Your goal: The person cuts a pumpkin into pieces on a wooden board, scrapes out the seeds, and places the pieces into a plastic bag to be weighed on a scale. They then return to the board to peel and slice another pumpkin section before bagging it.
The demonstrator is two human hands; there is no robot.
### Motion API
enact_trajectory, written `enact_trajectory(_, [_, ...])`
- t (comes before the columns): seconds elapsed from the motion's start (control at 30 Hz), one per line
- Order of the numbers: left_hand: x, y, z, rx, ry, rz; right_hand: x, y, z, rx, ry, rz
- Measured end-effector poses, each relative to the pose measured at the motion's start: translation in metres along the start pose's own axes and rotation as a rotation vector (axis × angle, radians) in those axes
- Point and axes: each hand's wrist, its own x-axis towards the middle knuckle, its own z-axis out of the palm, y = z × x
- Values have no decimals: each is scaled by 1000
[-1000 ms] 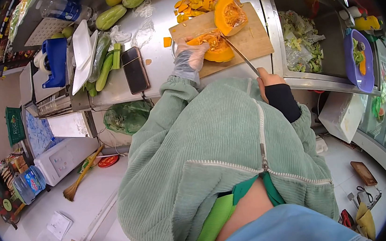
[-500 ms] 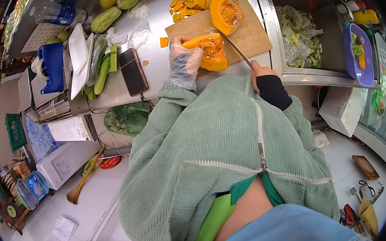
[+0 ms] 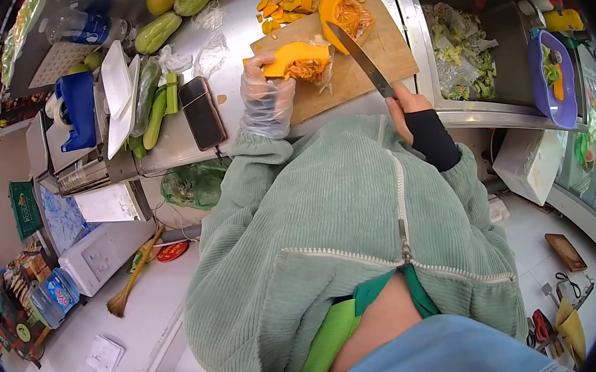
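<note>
Steel countertop (image 3: 239,36) supports a wooden cutting board (image 3: 389,53), over whose left side the gloved left hand (image 3: 266,102) grips a pumpkin chunk (image 3: 299,58), long axis sideways, while the right hand (image 3: 409,103), farther from it, holds a knife (image 3: 366,64) angled toward another pumpkin piece (image 3: 344,18).

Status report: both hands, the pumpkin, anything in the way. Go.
Gloved left hand: gripping pumpkin chunk. Right hand: on knife. Second chunk on board, by knife tip; contact unclear.

On the metal surface (image 3: 236,76), a wooden cutting board (image 3: 372,58), a phone (image 3: 202,112) and orange peelings (image 3: 286,4) are placed.
</note>
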Motion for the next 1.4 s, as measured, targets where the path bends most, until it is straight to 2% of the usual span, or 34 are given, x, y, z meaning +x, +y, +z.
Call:
enact_trajectory(0.13, [2,7,3,164,61,227,9,-7,6,19,-6,-28])
enact_trajectory(0.27, [13,3,-3,-38,21,110,14,-22,4,-26,-16,-18])
enact_trajectory(0.33, [27,26,-11,-310,-118,-374,18,-27,2,-38,-26,-34])
enact_trajectory(0.4, [31,-6,-6,-304,-166,-349,23,-26,5,-54,-40,-57])
enact_trajectory(0.5, [34,-22,4,-197,-187,-612,30,-18,19,-103,-36,-74])
enact_trajectory(0.63, [28,-39,15,-445,-154,-529,34,-15,29,-162,-68,-36])
enact_trajectory(0.73, [25,-29,25,-273,-42,-460,37,-21,32,-197,-86,-11])
enact_trajectory(0.8, [20,-2,37,-71,150,-317,40,-24,33,-219,-105,14])
enact_trajectory(0.83, [15,-9,51,-219,294,-303,41,-25,33,-248,-134,46])
enact_trajectory(0.87, [13,-2,57,-219,296,-308,42,-26,33,-277,-164,78])
enact_trajectory(0.93, [12,17,61,-520,377,-370,45,-30,26,-270,-212,118])
enact_trajectory(0.97, [13,16,61,-523,375,-376,46,-32,23,-262,-257,158])
enact_trajectory(1.03, [16,12,62,-325,331,-446,46,-32,22,-281,-281,179])
enact_trajectory(1.07, [16,10,64,-325,329,-451,46,-33,22,-296,-299,197])
enact_trajectory(1.17, [19,3,70,-154,341,-358,47,-40,27,-335,-337,278])
enact_trajectory(1.23, [22,1,72,182,406,-145,50,-41,28,-325,-356,283])
enact_trajectory(1.33, [22,-2,73,255,380,-144,54,-38,30,-309,-394,284])
enact_trajectory(1.4, [21,-6,75,177,366,-181,58,-36,32,-304,-413,288])
